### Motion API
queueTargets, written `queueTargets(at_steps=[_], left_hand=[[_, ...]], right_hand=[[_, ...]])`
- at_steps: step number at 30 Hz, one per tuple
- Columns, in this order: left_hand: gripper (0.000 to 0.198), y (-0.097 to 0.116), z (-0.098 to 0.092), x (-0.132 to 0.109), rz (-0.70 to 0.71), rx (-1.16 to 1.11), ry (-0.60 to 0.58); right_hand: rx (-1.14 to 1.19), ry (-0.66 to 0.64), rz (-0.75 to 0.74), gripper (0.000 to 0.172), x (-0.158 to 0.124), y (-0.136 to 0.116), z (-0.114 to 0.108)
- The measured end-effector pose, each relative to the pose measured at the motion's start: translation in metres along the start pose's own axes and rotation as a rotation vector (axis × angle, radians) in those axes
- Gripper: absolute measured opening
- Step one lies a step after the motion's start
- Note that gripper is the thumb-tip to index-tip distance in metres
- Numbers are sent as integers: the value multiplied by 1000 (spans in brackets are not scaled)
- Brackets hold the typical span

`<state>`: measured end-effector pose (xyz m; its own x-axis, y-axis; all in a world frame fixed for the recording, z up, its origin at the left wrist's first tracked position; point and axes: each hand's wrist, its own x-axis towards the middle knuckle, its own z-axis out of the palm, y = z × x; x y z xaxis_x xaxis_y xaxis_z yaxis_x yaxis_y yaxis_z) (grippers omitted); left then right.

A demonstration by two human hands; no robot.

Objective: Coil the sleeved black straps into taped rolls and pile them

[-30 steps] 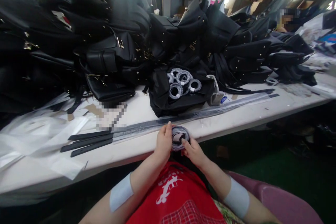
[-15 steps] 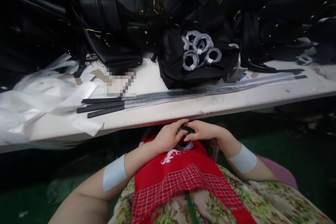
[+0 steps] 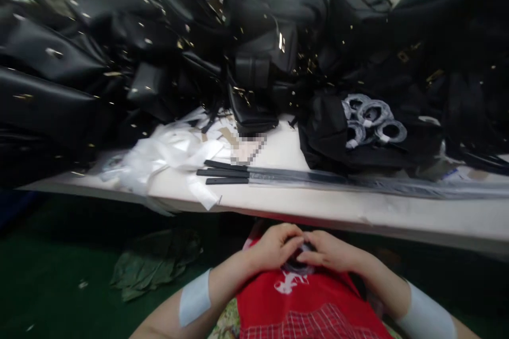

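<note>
My left hand (image 3: 275, 247) and my right hand (image 3: 330, 250) meet over my lap, just below the table's front edge. Both are curled around a small rolled strap coil (image 3: 297, 265), dark with a grey wrap, mostly hidden by my fingers. It rests against my red apron (image 3: 302, 302). On the white table (image 3: 318, 206) above, several long black straps (image 3: 246, 174) in clear sleeves lie side by side. Behind them an open black bag (image 3: 330, 137) holds several wrapped strap coils (image 3: 371, 119).
A tall heap of black handbags (image 3: 159, 47) with gold hardware fills the back of the table. Crumpled clear plastic wrappers (image 3: 167, 151) lie at the left. A green cloth (image 3: 155, 262) lies on the dark green floor under the table.
The view has swung left, so the bag of coils now sits at the right. My hands stay together in my lap on the coil, after coming down from the table edge.
</note>
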<state>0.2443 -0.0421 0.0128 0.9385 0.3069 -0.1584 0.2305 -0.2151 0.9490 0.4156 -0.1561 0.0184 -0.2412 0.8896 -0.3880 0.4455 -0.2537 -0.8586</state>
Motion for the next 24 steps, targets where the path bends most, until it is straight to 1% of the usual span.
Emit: queueTargets(at_steps=[2,4,6,8,10,11,12,14,17,19,22,24], left_hand=[[29,-2,-2,-7,-54,-2,47],[30,-7,-4,-14,-103,-40,118],[29,-10,-7,-22,-147,-81,176],[30,-11,-11,-30,-181,-115,216],[34,-13,-16,-36,-183,-146,243],[38,-15,-17,-38,-165,-157,253],[42,-17,-19,-40,-140,-161,262],[50,-25,-20,-43,-106,-159,273],[62,-41,-22,-43,-86,-155,278],[69,-51,-24,-41,-46,-149,272],[73,-62,-28,-37,24,-138,254],[77,-66,-29,-33,4,-143,255]], right_hand=[[-97,-79,16,35,11,-10,-7],[-255,-132,71,37,24,-24,-19],[-382,-118,75,34,43,-45,-35],[-439,-19,-11,29,72,-72,-53],[-478,136,-119,27,111,-102,-69],[-524,223,-142,28,134,-115,-75],[-595,311,-137,28,158,-127,-80],[-768,450,-72,27,206,-146,-85],[-924,541,15,29,264,-161,-85],[-987,557,44,30,290,-165,-83],[-1072,551,76,27,312,-166,-80],[-1117,529,79,28,318,-165,-80]])
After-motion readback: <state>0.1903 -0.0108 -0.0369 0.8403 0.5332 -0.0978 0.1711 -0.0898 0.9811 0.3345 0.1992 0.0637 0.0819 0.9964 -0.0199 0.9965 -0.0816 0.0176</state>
